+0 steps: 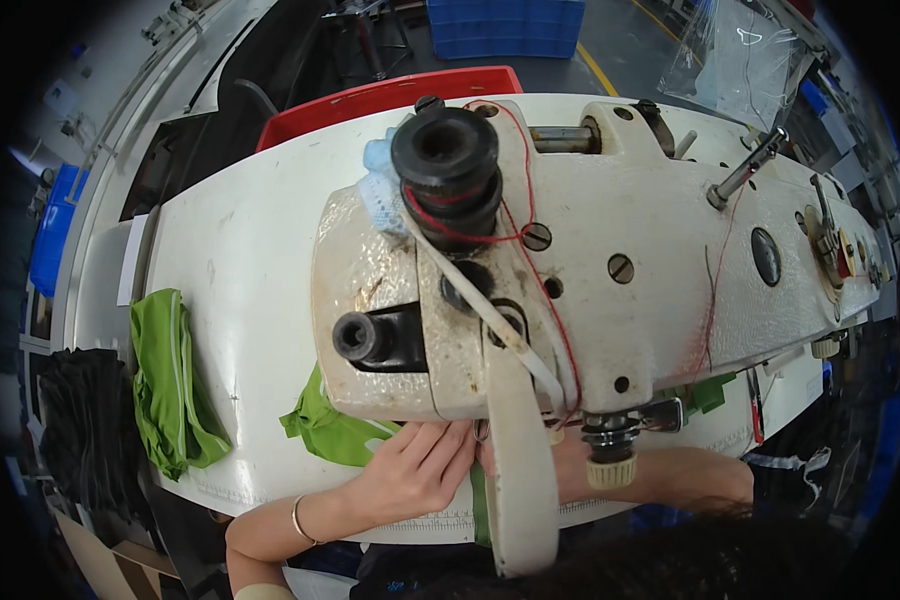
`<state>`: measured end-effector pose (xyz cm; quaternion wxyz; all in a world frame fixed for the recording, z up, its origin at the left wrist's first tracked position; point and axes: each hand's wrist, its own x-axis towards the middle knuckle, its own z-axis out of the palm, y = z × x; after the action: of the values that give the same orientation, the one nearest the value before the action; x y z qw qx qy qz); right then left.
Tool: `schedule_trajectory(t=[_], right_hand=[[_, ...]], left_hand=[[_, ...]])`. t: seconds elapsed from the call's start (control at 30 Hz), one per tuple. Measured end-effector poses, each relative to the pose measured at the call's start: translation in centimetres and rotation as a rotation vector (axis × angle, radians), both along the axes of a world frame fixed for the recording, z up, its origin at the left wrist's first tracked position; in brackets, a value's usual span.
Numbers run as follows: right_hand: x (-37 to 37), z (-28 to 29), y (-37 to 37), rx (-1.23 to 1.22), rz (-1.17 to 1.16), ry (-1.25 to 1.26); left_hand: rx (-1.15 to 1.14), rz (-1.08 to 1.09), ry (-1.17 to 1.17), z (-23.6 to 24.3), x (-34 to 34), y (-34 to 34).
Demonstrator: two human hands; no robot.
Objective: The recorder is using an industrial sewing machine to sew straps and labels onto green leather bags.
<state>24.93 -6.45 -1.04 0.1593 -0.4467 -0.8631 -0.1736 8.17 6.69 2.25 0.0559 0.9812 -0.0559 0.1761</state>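
A cream sewing machine (590, 210) fills the middle of the head view and hides the stitching area. Just below its head, my left hand (425, 467) has its fingers bent and pressed together on a piece of green fabric (335, 430); the fingertips are partly hidden. A green strip (481, 508) hangs toward me between my hands. My right hand (560, 462) reaches in from the right, mostly covered by the machine and its pale curved lever (522, 480), so its fingers do not show. Red thread (555, 320) runs around the machine's black knob (445, 170).
Another folded green piece (175, 385) lies on the white table (240, 260) at the left edge, beside a stack of black fabric (85, 430). A red bin (390, 92) stands behind the table, a blue crate (505, 28) farther back. Red-handled scissors (756, 410) lie at right.
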Motion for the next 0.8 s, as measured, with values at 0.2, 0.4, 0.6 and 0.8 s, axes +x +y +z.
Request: schedule_trajectory(t=[0.2,0.4,0.6,0.8], right_hand=[[0.2,0.7,0.3,-0.003,0.001,-0.013],[0.0,-0.4,0.2,-0.003,-0.015,-0.001],[-0.2,-2.4,1.0,-0.123,-0.098,0.155],[1.4,-1.8,1.0,0.017,-0.147,0.341]], left_hand=[[-0.084,0.007,-0.006,-0.9,0.0,-0.2],[-0.07,0.002,-0.016,-1.2,0.1,-0.2],[-0.052,0.081,0.017,-3.5,0.1,0.9],[-0.432,0.236,0.045,-1.3,2.0,2.8]])
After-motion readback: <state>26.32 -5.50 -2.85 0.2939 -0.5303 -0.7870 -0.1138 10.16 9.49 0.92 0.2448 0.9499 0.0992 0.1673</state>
